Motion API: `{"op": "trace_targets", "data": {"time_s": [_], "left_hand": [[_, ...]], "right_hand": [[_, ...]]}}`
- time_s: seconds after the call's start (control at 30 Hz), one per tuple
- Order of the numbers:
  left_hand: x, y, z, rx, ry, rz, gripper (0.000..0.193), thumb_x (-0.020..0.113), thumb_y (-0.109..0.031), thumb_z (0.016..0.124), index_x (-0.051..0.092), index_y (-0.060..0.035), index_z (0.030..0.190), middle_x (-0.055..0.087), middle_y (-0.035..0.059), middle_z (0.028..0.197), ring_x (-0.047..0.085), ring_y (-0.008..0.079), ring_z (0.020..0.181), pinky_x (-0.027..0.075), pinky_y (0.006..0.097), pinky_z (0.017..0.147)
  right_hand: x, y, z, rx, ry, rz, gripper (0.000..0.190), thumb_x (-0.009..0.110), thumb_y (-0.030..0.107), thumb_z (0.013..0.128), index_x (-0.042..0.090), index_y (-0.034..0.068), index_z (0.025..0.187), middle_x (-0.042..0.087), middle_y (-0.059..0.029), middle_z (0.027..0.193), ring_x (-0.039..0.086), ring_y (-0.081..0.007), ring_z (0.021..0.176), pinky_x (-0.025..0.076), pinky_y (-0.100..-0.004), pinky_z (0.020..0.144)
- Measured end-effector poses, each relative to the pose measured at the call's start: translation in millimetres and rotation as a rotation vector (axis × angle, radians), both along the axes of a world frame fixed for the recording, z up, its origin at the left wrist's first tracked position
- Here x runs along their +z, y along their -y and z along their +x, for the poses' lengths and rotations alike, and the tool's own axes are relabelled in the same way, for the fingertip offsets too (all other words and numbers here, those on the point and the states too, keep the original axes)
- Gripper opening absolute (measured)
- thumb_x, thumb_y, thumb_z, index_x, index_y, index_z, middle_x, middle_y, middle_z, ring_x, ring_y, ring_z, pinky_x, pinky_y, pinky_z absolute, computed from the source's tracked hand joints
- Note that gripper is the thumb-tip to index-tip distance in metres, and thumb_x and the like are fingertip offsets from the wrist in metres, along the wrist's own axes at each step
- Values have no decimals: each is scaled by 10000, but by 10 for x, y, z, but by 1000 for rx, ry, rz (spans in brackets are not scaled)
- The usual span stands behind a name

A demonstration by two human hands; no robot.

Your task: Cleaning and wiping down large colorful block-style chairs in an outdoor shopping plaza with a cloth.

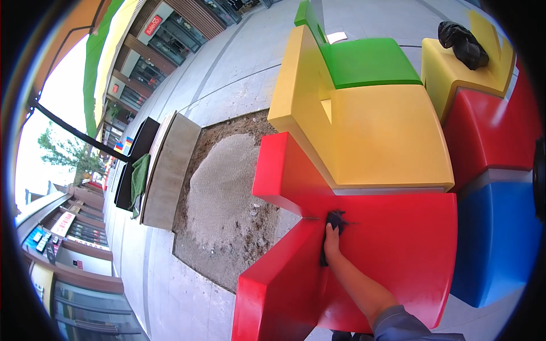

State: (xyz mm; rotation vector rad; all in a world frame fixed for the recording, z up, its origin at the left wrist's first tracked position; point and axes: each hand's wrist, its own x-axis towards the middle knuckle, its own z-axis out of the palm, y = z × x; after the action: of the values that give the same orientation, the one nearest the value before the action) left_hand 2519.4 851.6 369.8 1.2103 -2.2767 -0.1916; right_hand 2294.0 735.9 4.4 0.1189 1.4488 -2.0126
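Observation:
My right hand presses a dark cloth onto a red molded chair, where the seat meets its notched backrest. The cloth is bunched past my fingertips, and part of it hangs down along my palm. A small dark mark shows on the seat just beside it. My forearm reaches over the red seat from the lower right, in a grey-blue sleeve. My left hand is out of view. Against the red chair stands a yellow chair, with a green chair beyond it.
At right are a blue seat, another red seat and a yellow one bearing a black plastic bag. Behind the backrests, a gravel mound fills a ground pit beside a planter-like box with a green cloth.

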Motion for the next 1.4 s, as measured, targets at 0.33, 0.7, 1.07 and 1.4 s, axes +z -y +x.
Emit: {"op": "trace_targets", "data": {"time_s": [0.33, 0.7, 1.07, 1.4], "left_hand": [[3, -7, -3, 70, -14, 20, 87, 512, -50, 832, 556, 24, 825, 579, 186, 862, 555, 288, 800, 458, 353, 693], [32, -44, -88, 153, 128, -16, 69, 528, -44, 813, 574, 7, 818, 570, 172, 875, 554, 284, 810, 456, 340, 714], [7, 19, -15, 85, 10, 38, 109, 502, 14, 745, 578, 2, 824, 570, 172, 874, 550, 282, 792, 452, 338, 690], [-19, 21, 164, 61, -149, 29, 121, 547, -105, 754, 571, -21, 837, 577, 149, 877, 546, 267, 726, 436, 335, 616]], "right_hand": [[2374, 412, -882, -64, -934, -547, 453, 436, 319, 876, 416, 10, 1205, 339, -187, 1280, 338, -315, 1172, 234, -351, 983], [1142, 557, -1343, 138, -266, -192, 375, 470, 315, 868, 551, -5, 1045, 593, -78, 947, 528, -152, 892, 410, -293, 787], [1607, 324, -747, 8, -333, -516, 392, 380, 266, 930, 415, -12, 1204, 481, -80, 1188, 442, -155, 1076, 319, -289, 928], [2768, -168, -516, 356, -1414, -489, 321, 463, 223, 807, 562, -29, 980, 557, -154, 1030, 489, -327, 1030, 331, -387, 921]]}}
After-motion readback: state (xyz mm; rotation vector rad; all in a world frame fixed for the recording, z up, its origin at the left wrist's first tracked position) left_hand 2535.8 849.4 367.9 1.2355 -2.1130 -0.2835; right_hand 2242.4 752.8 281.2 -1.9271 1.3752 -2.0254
